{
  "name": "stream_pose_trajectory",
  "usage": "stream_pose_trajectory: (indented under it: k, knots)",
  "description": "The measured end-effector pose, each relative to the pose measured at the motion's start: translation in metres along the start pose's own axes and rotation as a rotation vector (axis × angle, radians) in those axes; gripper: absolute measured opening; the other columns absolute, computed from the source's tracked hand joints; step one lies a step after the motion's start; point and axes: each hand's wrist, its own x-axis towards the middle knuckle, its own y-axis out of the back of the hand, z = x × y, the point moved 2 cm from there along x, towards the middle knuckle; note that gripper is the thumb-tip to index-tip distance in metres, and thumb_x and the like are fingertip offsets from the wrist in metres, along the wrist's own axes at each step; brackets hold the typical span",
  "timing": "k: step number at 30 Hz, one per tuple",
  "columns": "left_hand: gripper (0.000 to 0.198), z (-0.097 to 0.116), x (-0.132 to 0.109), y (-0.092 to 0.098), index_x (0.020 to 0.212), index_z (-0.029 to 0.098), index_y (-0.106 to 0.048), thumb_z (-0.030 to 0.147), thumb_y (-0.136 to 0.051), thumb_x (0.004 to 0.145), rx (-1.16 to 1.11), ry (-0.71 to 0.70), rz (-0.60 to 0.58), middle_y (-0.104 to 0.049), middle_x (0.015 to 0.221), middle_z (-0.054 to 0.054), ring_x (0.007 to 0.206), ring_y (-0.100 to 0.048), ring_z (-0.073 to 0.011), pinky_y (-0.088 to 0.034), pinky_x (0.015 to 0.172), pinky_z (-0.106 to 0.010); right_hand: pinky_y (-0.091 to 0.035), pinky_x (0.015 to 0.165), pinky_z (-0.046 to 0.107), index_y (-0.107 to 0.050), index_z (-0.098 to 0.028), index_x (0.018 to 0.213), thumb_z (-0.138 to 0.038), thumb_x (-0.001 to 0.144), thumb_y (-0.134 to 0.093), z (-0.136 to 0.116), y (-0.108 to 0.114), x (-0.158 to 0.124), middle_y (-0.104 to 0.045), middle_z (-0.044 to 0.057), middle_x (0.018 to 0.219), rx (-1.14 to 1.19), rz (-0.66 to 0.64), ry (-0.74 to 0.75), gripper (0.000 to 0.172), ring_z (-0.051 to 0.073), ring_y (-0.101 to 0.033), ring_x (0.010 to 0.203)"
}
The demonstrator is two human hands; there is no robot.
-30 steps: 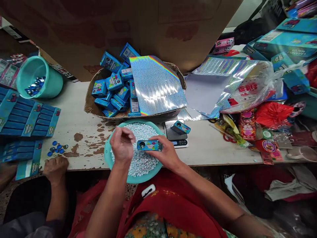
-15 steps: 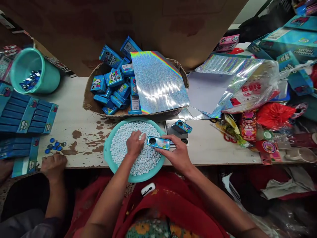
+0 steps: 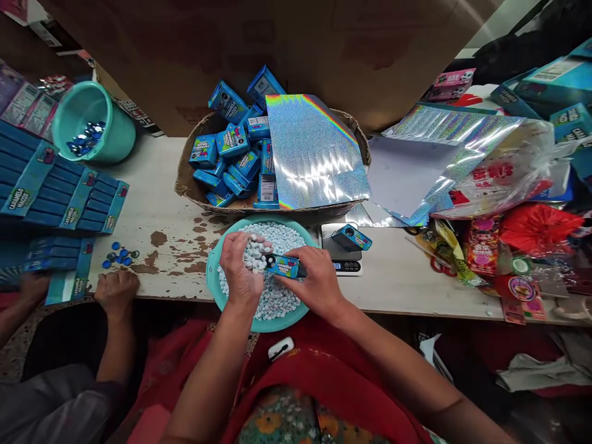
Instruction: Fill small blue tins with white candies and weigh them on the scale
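Note:
My left hand is cupped palm-up over the basin, fingers curled around a heap of small white candies. In my right hand a small blue candy box lies tilted, its round dark opening turned toward the heap. Both hands are above a turquoise basin filled with more white candies. Right of the basin a digital scale carries another blue box with a round hole in its top.
Behind the basin is a cardboard tray of blue boxes, partly covered by a shiny holographic sheet. At left are a turquoise bucket, blue caps and a co-worker's hand. Bags and packets crowd the right side.
My left hand has risen from the basin with a scoop of white candies. The box in my right hand has tipped and its hole now meets that heap. The view has shifted left.

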Motion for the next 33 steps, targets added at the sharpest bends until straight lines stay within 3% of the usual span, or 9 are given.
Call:
stream_pose_trajectory:
  k: [6, 9, 12, 16, 26, 30, 33]
  knots:
    - [0.017, 0.003, 0.003, -0.007, 0.079, 0.021, -0.049, 0.028, -0.064, 0.077, 0.02, -0.076, -0.016, -0.049, 0.058, 0.006, 0.052, -0.053, -0.011, -0.048, 0.055, -0.026, -0.039, 0.081, 0.036, -0.061, -0.022, 0.096, -0.031, 0.069, -0.079, 0.004, 0.001, 0.002, -0.069, 0.002, 0.092, 0.048, -0.012, -0.017, 0.033, 0.023, -0.062, 0.091]
    - [0.014, 0.004, 0.001, -0.009, 0.08, 0.02, -0.053, 0.03, -0.063, 0.078, 0.048, -0.057, -0.007, -0.052, 0.061, 0.004, 0.055, -0.054, -0.0115, -0.048, 0.056, -0.026, -0.039, 0.079, 0.036, -0.061, -0.023, 0.095, -0.031, 0.07, -0.078, 0.005, 0.003, 0.002, -0.069, 0.002, 0.091, 0.068, 0.005, -0.029, 0.031, 0.023, -0.063, 0.09]
    - [0.022, 0.002, -0.002, -0.012, 0.07, 0.016, -0.054, 0.035, -0.062, 0.079, 0.091, -0.05, 0.013, -0.054, 0.066, 0.001, 0.06, -0.057, -0.0122, -0.048, 0.057, -0.026, -0.039, 0.08, 0.036, -0.061, -0.023, 0.094, -0.029, 0.07, -0.078, 0.006, 0.004, 0.003, -0.069, 0.002, 0.091, 0.074, 0.012, -0.049, 0.03, 0.023, -0.063, 0.09]
    - [0.031, 0.002, -0.004, -0.018, 0.061, 0.017, -0.05, 0.038, -0.062, 0.081, 0.125, -0.117, 0.023, -0.046, 0.054, 0.003, 0.056, -0.055, -0.0114, -0.048, 0.06, -0.026, -0.04, 0.08, 0.037, -0.061, -0.023, 0.094, -0.029, 0.069, -0.078, 0.007, 0.007, 0.002, -0.069, 0.002, 0.092, 0.089, 0.031, -0.059, 0.031, 0.023, -0.063, 0.091]
    - [0.026, -0.006, -0.005, -0.024, 0.069, 0.017, -0.053, 0.037, -0.064, 0.081, 0.201, -0.147, -0.008, -0.05, 0.058, 0.003, 0.055, -0.052, -0.0096, -0.045, 0.057, -0.023, -0.041, 0.08, 0.036, -0.062, -0.022, 0.093, -0.026, 0.069, -0.077, 0.011, 0.006, 0.003, -0.069, 0.002, 0.089, 0.098, -0.002, -0.085, 0.029, 0.023, -0.062, 0.089]
    - [0.029, -0.004, -0.003, -0.024, 0.068, 0.016, -0.052, 0.04, -0.065, 0.08, 0.185, -0.146, -0.013, -0.049, 0.059, 0.003, 0.05, -0.046, -0.0073, -0.038, 0.047, -0.02, -0.041, 0.08, 0.036, -0.062, -0.022, 0.094, -0.025, 0.069, -0.076, 0.007, 0.007, 0.006, -0.069, 0.002, 0.091, 0.111, 0.025, -0.076, 0.029, 0.023, -0.062, 0.09]
    - [0.032, -0.004, -0.001, -0.025, 0.068, 0.016, -0.05, 0.042, -0.065, 0.08, 0.161, -0.116, -0.003, -0.043, 0.053, 0.005, 0.042, -0.035, -0.0044, -0.026, 0.038, -0.018, -0.041, 0.079, 0.035, -0.062, -0.022, 0.094, -0.024, 0.068, -0.078, 0.009, 0.004, 0.007, -0.068, 0.002, 0.091, 0.135, 0.015, -0.081, 0.03, 0.023, -0.062, 0.091]
